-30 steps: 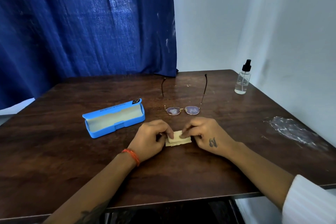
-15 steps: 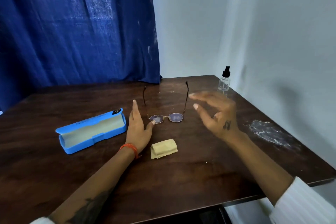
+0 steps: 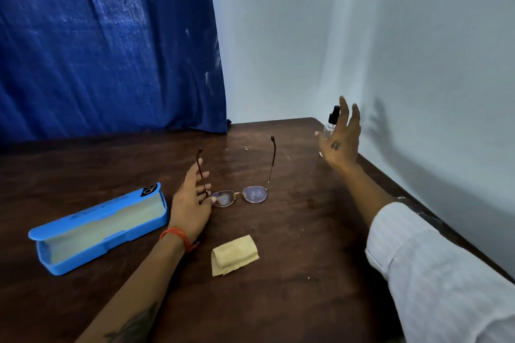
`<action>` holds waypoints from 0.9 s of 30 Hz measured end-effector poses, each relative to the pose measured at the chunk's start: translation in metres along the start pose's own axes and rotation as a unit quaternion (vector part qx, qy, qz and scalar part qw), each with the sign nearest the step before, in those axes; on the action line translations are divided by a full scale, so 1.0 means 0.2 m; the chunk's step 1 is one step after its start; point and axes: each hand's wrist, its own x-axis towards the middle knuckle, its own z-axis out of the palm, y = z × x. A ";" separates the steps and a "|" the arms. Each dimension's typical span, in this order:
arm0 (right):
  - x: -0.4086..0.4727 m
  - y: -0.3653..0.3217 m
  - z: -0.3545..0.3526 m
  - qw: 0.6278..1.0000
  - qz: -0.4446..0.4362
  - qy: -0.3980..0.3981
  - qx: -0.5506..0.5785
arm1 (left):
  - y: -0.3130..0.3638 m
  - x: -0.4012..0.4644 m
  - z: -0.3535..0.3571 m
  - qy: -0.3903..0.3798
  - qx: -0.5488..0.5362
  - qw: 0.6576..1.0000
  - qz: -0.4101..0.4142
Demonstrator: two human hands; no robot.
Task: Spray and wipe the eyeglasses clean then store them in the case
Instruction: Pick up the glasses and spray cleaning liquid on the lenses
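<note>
1. Eyeglasses (image 3: 239, 195) with thin metal frames lie on a dark wooden table (image 3: 292, 273), lenses toward the person, both temple arms unfolded and pointing toward the far edge; the lenses look smudged.
2. At the frame's left end, the person's left hand (image 3: 191, 200) rests with fingers extended and relaxed; the left temple arm crosses the fingers and the fingertips touch the rim of the left lens, but no closed grip is visible.
3. Stretched toward the table's far right corner, the right hand (image 3: 341, 138) has its fingers spread and straight, holding nothing, a small tattoo on its back.
4. Partly hidden behind that hand stands a clear spray bottle (image 3: 331, 120) with a black pump top; whether the palm touches it cannot be told.
5. A folded yellow cleaning cloth (image 3: 232, 255) lies on the wood near the person, between the two forearms and apart from the glasses.
6. Left of the left hand sits a blue glasses case (image 3: 100, 227), lid open, pale lining exposed.
7. An orange thread bracelet (image 3: 177, 235) circles the left wrist; a white ribbed sleeve (image 3: 434, 267) covers the right arm.
8. Behind the table hang a deep blue curtain (image 3: 106, 42) and a pale wall (image 3: 390, 36).
</note>
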 end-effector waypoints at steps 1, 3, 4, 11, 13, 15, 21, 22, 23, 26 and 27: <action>0.02 0.02 0.02 1.000 0.025 -0.008 0.007 | 0.00 0.01 0.00 0.005 0.007 1.000 -0.001; 0.04 0.05 0.07 0.998 0.058 -0.018 0.011 | -0.01 0.02 0.00 0.014 0.017 1.000 -0.002; 0.05 0.06 0.08 0.997 0.069 -0.017 0.009 | -0.01 0.01 0.00 0.017 0.018 1.000 -0.005; 0.04 0.14 0.10 0.999 0.051 -0.012 -0.011 | 0.02 -0.01 -0.01 0.012 0.045 0.999 -0.011; 0.04 0.15 0.09 0.999 0.049 -0.016 0.007 | 0.03 -0.02 -0.02 0.011 0.047 0.999 -0.010; 0.04 0.14 0.08 0.998 0.039 -0.026 0.039 | 0.04 -0.03 -0.03 0.014 0.033 0.999 -0.011; -0.03 0.02 0.00 0.984 0.044 -0.038 0.167 | 0.08 -0.07 -0.04 0.019 -0.015 1.000 -0.013; -0.05 -0.02 -0.02 0.978 0.049 -0.038 0.198 | 0.08 -0.07 -0.04 0.020 -0.017 1.000 -0.012; -0.07 -0.06 -0.04 0.971 0.052 -0.037 0.230 | 0.09 -0.08 -0.04 0.023 -0.018 1.000 -0.011; -0.18 -0.18 -0.10 0.938 0.064 -0.037 0.340 | 0.11 -0.08 -0.04 0.041 -0.033 0.998 -0.017; -0.22 -0.22 -0.11 0.919 0.070 -0.042 0.385 | 0.11 -0.07 -0.04 0.049 -0.036 0.998 -0.019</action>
